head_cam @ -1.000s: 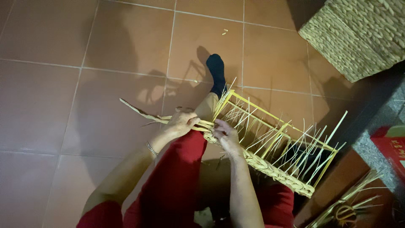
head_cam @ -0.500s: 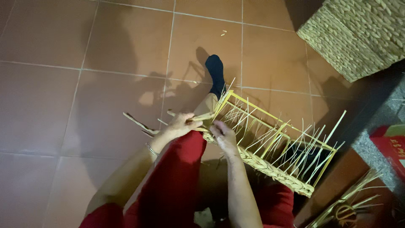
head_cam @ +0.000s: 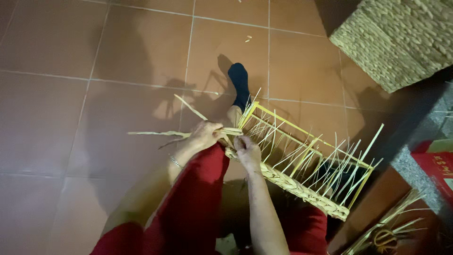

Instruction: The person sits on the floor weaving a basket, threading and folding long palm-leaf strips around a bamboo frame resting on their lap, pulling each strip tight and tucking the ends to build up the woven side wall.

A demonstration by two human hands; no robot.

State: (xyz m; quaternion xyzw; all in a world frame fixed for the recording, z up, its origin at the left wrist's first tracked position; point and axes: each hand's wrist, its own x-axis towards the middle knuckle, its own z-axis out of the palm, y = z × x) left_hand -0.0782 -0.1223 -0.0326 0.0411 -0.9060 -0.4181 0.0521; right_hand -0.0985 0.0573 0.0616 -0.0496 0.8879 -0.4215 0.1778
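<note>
The basket frame point(head_cam: 302, 160) runs lengthwise from both hands toward lower right.

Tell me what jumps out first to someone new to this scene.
At centre, a half-woven basket on a yellow frame rests against the person's red-trousered leg, loose straws sticking up from it. The left hand and right hand work fibre strands at its near corner. A finished woven basket sits top right on the red tile floor.
</note>
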